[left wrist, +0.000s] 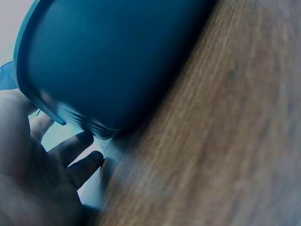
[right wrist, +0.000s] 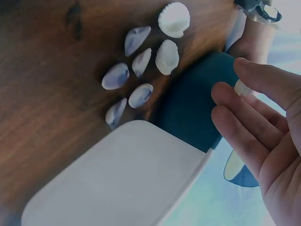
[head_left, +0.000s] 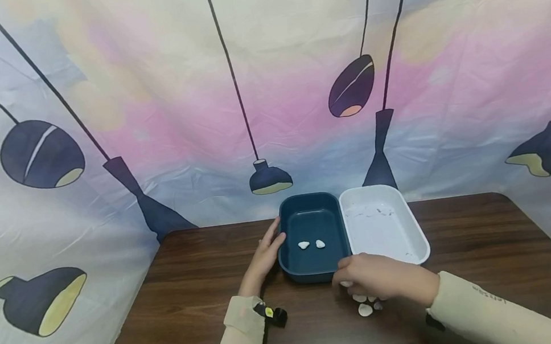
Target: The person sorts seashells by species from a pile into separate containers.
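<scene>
My left hand (head_left: 265,255) lies along the left side of the dark teal tray (head_left: 314,273). In the left wrist view its fingers (left wrist: 75,148) are spread at the tray's outer wall. Two small white shells (head_left: 304,245) sit inside that tray. Near the tray's front right corner, my right hand (head_left: 378,276) pinches a white seashell (right wrist: 241,88) between thumb and fingers, mostly covered by them. Below this hand, several loose shells lie on the table: two ribbed white ones (right wrist: 174,20) and smaller purple-white ones (right wrist: 115,76).
A white tray (head_left: 384,227) stands against the teal tray's right side, with small dark marks on its floor. Both are near the back edge of the brown wooden table (head_left: 189,309). Behind hangs a cloth (head_left: 171,121) printed with lamps.
</scene>
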The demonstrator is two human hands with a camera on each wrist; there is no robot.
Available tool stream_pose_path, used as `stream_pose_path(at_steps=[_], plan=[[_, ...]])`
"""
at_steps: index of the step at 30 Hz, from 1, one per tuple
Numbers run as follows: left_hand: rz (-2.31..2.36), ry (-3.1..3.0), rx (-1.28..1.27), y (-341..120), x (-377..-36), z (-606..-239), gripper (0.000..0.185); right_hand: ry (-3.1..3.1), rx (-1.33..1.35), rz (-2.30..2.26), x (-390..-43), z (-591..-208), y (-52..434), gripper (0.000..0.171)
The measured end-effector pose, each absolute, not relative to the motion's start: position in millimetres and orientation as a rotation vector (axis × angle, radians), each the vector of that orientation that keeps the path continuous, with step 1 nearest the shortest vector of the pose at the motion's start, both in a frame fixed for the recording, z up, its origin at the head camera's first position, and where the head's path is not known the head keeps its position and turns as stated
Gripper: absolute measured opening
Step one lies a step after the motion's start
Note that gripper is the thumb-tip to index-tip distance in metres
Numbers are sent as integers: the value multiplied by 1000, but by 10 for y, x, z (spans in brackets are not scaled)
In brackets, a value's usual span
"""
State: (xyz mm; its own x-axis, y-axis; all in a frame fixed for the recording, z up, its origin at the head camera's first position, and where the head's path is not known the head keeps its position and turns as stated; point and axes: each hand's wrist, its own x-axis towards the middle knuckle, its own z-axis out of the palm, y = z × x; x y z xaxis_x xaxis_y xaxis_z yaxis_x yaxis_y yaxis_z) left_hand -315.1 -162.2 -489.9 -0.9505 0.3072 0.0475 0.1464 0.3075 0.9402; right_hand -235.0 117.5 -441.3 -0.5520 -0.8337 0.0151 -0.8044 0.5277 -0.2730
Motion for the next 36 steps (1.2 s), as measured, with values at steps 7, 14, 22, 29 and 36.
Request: stream_pose_path(at_steps=[7, 14, 22, 29, 36], plan=[[1715, 2440, 424, -1613, -3150, -4886, 55, 2603, -1502, -416, -2423, -4340, 1176, 24], [1715, 2430, 429, -1625, -3168, -4896, 57, 2622, -1464, -426, -2490, -4244, 1168, 26], [1715, 2434, 422, -1629, -3160, -4898, 55, 2675, -1487, -391, -2563, -4186, 1122, 17], [1692, 2460, 416, -1624, -3132, -4870, 58, 2713, -1440, -359, -2663, -4243, 1085, 21], [1699, 2461, 419, -1622, -3136, -4880, 56, 2746, -1495, -323, -2789, -4327, 1035, 18]])
